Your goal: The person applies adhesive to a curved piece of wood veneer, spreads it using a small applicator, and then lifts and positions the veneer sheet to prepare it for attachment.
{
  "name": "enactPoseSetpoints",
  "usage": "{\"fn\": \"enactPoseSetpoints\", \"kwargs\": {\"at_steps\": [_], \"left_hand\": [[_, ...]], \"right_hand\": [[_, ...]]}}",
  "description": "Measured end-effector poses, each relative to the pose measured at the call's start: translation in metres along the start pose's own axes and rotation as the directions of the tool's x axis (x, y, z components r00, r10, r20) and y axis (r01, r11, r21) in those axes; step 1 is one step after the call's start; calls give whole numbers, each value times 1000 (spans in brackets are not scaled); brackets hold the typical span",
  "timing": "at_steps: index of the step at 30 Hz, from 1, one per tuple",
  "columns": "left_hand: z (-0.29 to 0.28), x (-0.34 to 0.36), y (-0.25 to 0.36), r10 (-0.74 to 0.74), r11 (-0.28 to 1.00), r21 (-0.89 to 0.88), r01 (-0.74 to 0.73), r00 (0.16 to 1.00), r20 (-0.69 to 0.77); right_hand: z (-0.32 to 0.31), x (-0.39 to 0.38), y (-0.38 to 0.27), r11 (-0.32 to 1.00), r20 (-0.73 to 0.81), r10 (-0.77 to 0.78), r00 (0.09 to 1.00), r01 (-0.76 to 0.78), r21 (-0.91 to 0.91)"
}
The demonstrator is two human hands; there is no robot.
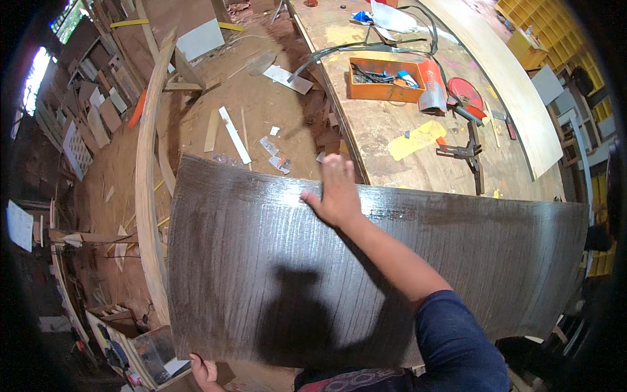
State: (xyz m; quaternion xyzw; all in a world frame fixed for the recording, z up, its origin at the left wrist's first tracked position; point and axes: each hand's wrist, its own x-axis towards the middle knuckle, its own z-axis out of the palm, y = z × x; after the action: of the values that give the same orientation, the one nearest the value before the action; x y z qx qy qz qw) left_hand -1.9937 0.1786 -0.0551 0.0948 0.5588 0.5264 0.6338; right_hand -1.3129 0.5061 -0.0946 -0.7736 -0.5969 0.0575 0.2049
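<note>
Two hands of mine are on one big grey sheet (261, 261) that fills the middle and lower part of the frame. It is flat, dark and streaky, and my shadow falls on it. My right hand (336, 193) reaches up to the top edge of the sheet, near the middle of the frame; its fingers (333, 170) are close together and hooked over that edge, with the thumb (310, 201) lying on the grey face. My blue sleeve (457, 340) comes in from the lower right. My left hand (204, 371) is at the bottom edge of the sheet, low in the frame; only a bit of it shows, and I cannot tell how its fingers sit. Behind the sheet, in the upper right, is a wooden worktop (392, 130). On it sits an orange tray (382, 80) with small things inside, a red round tool (465, 91) just to the right of the tray, and a yellow patch (418, 138) below them. A long curved wooden strip (147, 183) runs down the left side, over a dusty floor (255, 104) with scraps of wood.
</note>
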Motion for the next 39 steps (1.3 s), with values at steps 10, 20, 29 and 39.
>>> {"fn": "enactPoseSetpoints", "kwargs": {"at_steps": [10, 20, 29, 39], "left_hand": [[29, -2, -4, 72, 996, 50, -67, 993, -93], [42, -3, -1, 85, 990, 124, -73, 992, -94], [-5, 7, 9, 17, 999, 30, -20, 997, 77], [231, -52, 12, 331, 944, 26, -330, 937, -109]], "right_hand": [[-27, -26, 9, 865, 150, -498, 854, 477, 157], [-22, -6, 18, 919, 179, -389, 904, 393, 10], [-148, -97, 103, 861, -216, 393, 894, -275, 427], [-418, -494, 401, 137, -875, 343, 340, -940, -312]]}}
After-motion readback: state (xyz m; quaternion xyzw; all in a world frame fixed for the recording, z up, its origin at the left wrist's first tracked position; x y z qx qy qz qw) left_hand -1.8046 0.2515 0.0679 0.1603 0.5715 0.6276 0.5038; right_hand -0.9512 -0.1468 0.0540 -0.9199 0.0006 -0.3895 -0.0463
